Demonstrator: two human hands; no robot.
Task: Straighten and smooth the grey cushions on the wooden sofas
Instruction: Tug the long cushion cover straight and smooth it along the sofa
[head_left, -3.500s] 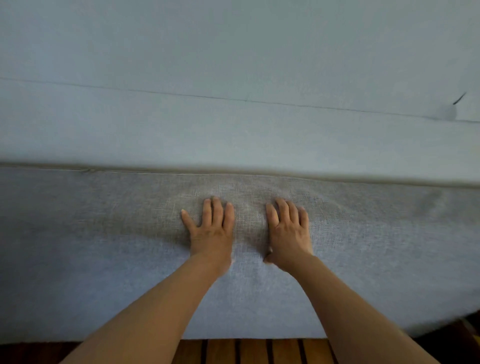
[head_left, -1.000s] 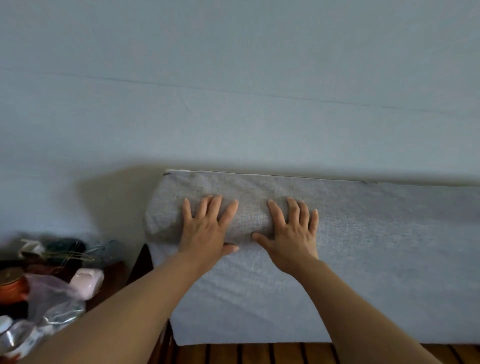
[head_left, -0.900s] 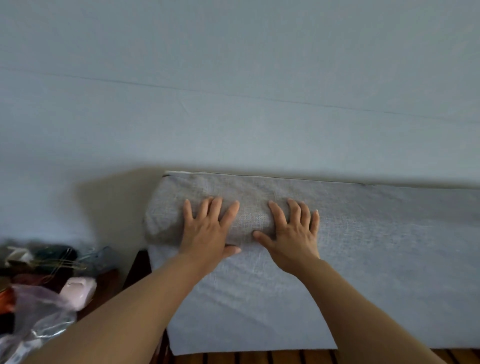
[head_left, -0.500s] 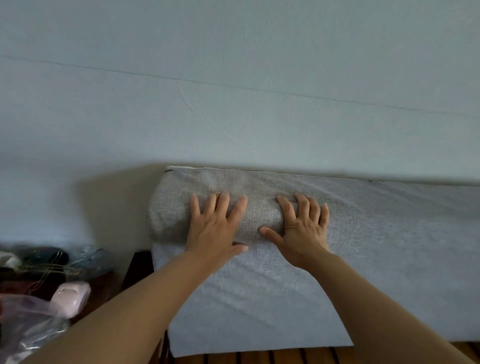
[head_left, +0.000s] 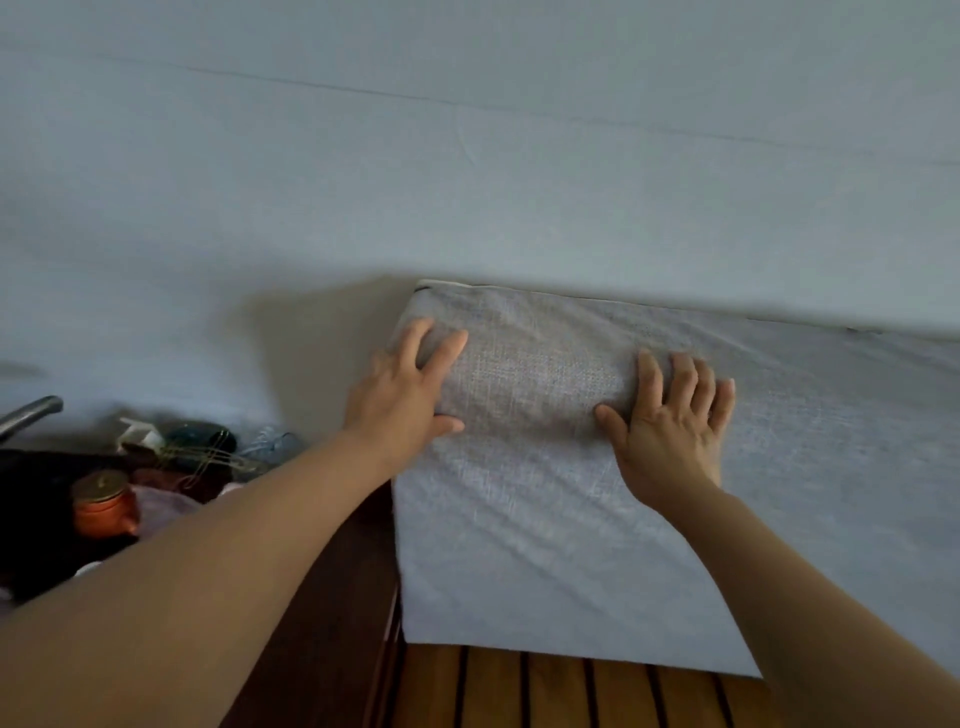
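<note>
Left hand (head_left: 402, 395) and right hand (head_left: 670, 421) press flat, fingers straight and spread, on the grey cushion (head_left: 545, 467).

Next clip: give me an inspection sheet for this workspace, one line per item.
Surface: wooden slats bare below the cushion.
Job's things: grey cushion upright against the wall, faint creases across its front.
Clutter: orange pot, dark jumbled items, metal tube at far left.
Hands: left hand on the cushion's upper left corner; right hand flat on its front, fingers spread.
Cables: nothing seen.
Surroundings: pale wall behind, dark wooden frame beside the cushion.
</note>
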